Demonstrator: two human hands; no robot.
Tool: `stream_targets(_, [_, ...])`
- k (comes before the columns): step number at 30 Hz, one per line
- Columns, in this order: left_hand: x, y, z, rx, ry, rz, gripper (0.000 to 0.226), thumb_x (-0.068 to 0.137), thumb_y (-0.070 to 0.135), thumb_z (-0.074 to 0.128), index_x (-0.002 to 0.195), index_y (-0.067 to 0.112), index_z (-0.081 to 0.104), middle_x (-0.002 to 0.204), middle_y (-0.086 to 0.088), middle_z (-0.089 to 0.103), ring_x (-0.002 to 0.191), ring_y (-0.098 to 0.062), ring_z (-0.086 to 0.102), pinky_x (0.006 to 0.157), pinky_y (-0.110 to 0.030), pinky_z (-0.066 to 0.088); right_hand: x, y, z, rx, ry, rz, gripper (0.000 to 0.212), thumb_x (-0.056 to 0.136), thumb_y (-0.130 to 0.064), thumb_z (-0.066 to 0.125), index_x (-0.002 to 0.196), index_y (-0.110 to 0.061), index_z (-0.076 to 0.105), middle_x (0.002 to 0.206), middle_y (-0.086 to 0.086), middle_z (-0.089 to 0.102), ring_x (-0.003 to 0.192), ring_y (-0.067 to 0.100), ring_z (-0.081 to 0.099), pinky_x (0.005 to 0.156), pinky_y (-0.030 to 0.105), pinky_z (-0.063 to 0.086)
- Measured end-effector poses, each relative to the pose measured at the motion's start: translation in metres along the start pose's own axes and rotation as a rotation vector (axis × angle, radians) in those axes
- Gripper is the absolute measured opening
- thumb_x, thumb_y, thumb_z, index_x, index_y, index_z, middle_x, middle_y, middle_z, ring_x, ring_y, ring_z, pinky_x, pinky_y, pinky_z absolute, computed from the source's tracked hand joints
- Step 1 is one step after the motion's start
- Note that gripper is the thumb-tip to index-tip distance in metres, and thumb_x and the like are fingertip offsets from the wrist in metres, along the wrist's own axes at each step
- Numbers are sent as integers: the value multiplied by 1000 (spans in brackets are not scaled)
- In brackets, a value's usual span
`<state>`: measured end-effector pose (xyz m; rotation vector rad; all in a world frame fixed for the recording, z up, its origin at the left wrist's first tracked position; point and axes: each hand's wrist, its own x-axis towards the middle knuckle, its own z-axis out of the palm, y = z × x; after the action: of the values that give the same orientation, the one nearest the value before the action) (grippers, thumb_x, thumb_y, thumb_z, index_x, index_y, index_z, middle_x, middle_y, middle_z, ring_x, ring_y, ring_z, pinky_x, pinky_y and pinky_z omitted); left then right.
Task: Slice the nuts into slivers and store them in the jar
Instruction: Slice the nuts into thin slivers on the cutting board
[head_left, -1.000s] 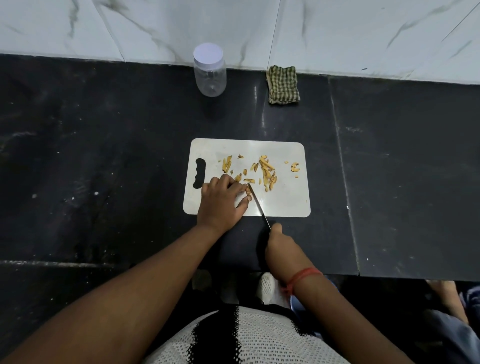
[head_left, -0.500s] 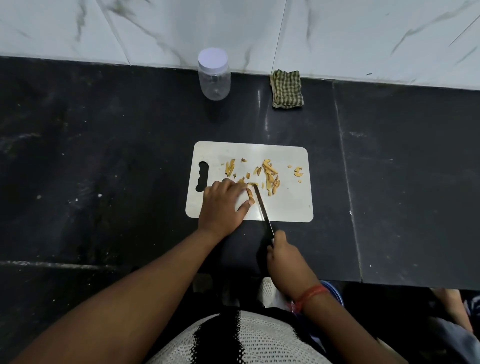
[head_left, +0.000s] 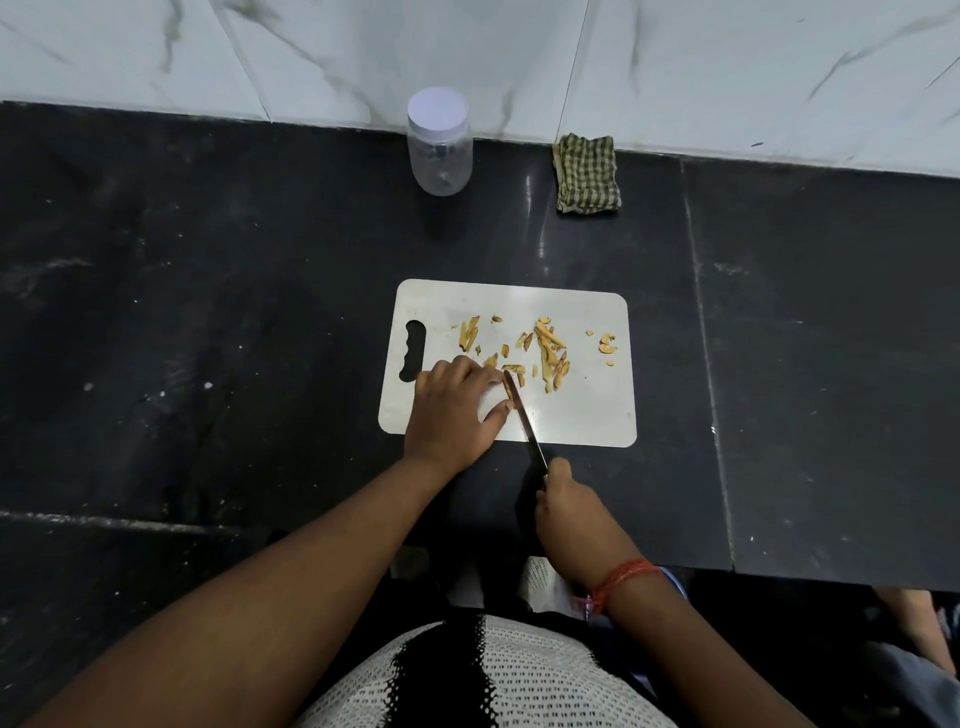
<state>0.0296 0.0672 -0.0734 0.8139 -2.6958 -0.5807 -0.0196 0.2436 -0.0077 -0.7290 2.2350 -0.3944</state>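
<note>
At frame centre, a nut is pinned by the left hand; the knife, gripped by the right hand, is best kept clear of fingertips.

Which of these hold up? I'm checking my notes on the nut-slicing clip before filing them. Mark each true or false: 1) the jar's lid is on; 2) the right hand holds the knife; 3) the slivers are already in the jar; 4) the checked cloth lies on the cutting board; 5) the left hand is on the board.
1) True: the jar stands capped by the wall.
2) True: the right hand grips the knife.
3) False: the slivers lie on the cutting board; the jar looks empty.
4) False: the checked cloth lies on the dark counter by the wall, apart from the board.
5) True: the left hand rests there beside the blade.
</note>
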Motion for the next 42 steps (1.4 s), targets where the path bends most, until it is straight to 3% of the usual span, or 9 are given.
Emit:
stream_targets(6, [1,0,0,-7,-10,-16,37,85,47,72,114,25,71,103,6,59,99,-19,54,89,-40,41,5,-3,0,-71,-24,81,17,91,0,34,97,-15,31,82,11,57,73,31,56,67,38,45])
stream_targets(12, [4,1,1,26,-19,-31,33,83,48,72,105,24,73,101,8,62,96,-20,55,86,-39,40,9,-8,-2,-105,-39,80,18,92,1,35,98,-15,29,93,17,64,82,33,64,75,45,53])
stream_targets(23, [8,5,-1,-5,-6,-92,25,80,42,75,96,23,71,97,9,63,93,-20,56,81,-35,34,15,-3,-8,-100,-41,65,17,91,2,34,98,-13,32,81,12,56,72,30,56,66,36,44])
stream_targets(31, [8,7,-1,-36,-36,-116,24,81,42,73,97,24,70,98,11,63,96,-19,56,87,-38,36,7,2,-9,-123,-53,78,18,91,3,34,99,-13,30,89,18,62,71,29,53,66,34,40])
stream_targets(36, [9,12,-1,-40,-37,-134,23,81,41,74,95,24,70,97,11,64,95,-19,56,85,-37,35,18,-1,-9,-126,-52,69,25,92,2,35,115,-7,36,91,18,63,73,30,55,66,36,44])
stream_targets(42, [10,12,-3,-58,-36,-141,23,82,41,73,96,24,70,96,12,64,94,-18,55,87,-38,37,5,3,-13,-148,-69,67,21,92,3,35,109,-9,35,96,19,65,77,31,58,69,36,43])
